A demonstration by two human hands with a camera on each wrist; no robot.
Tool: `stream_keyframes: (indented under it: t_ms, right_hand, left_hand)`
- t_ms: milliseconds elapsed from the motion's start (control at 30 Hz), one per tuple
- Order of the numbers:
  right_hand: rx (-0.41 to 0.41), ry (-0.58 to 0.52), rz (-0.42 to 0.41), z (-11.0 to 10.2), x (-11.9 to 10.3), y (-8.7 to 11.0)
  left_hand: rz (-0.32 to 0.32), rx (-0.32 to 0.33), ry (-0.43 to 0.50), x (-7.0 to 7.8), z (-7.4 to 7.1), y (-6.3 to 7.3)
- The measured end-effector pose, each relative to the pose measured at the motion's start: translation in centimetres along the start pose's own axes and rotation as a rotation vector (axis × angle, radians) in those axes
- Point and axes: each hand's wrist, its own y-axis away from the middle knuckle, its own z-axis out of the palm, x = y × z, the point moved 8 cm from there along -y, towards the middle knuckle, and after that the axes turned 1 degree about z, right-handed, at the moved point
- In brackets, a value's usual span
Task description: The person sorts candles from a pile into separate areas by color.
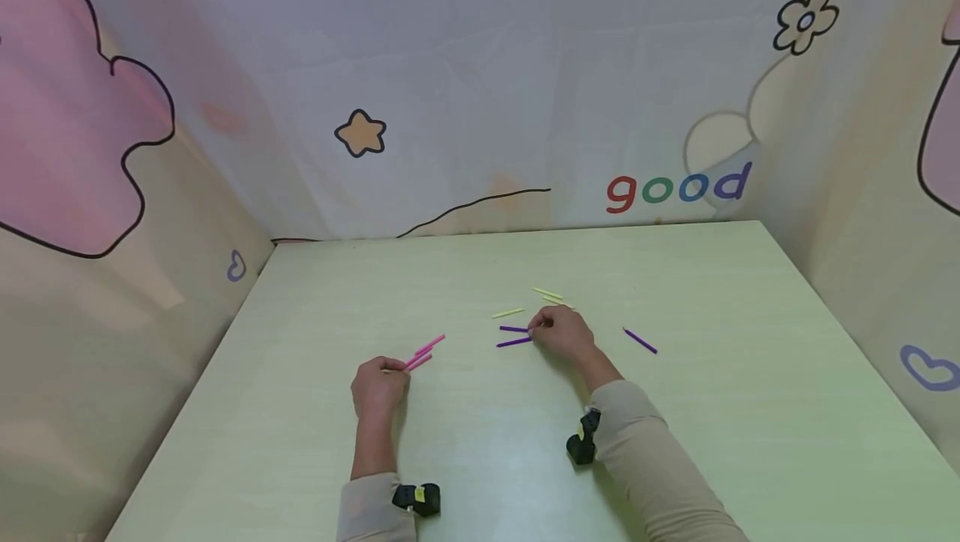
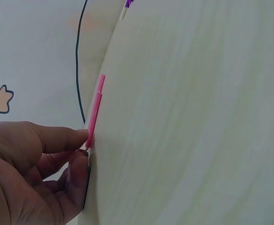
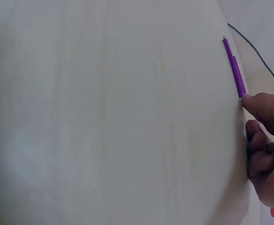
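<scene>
My left hand (image 1: 378, 388) pinches the near end of a thin pink stick (image 2: 95, 110) between thumb and finger, low over the table. Three pink sticks (image 1: 431, 343) lie bunched there, fanning slightly to the upper right. To the right, my right hand (image 1: 561, 333) has its thumb and finger on the right ends of two purple sticks (image 1: 513, 343), which point left with their far ends apart. In the right wrist view the fingertip sits at the end of a purple stick (image 3: 234, 65), and the other fingers are curled.
Yellow sticks (image 1: 547, 293) lie just behind my right hand, and another yellow stick (image 1: 508, 313) is left of them. A single purple stick (image 1: 641, 341) lies to the right on the pale table (image 1: 712, 442). A printed curtain (image 1: 465, 92) stands along the back edge.
</scene>
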Motion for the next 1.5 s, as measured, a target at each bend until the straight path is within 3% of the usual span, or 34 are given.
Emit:
stream_keyframes:
  t_ms: [467, 733, 1067, 1500]
  right_hand:
    - [0.04, -0.186, 0.017, -1.0, -1.3, 1.2]
    - [0.05, -0.174, 0.025, -1.0, -1.4, 1.7]
    - [0.133, -0.194, 0.004, -2.6, -0.9, 3.3]
    - [0.145, -0.153, 0.028, -3.3, 0.5, 5.3]
  left_hand:
    - [-0.008, -0.084, 0.046, 0.3, 0.5, 0.5]
    - [-0.003, -0.098, 0.063, 0.3, 0.6, 0.6]
    - [0.078, -0.07, 0.072, 1.2, 0.7, 1.1]
    - [0.133, -0.08, 0.077, 2.2, 1.3, 1.7]
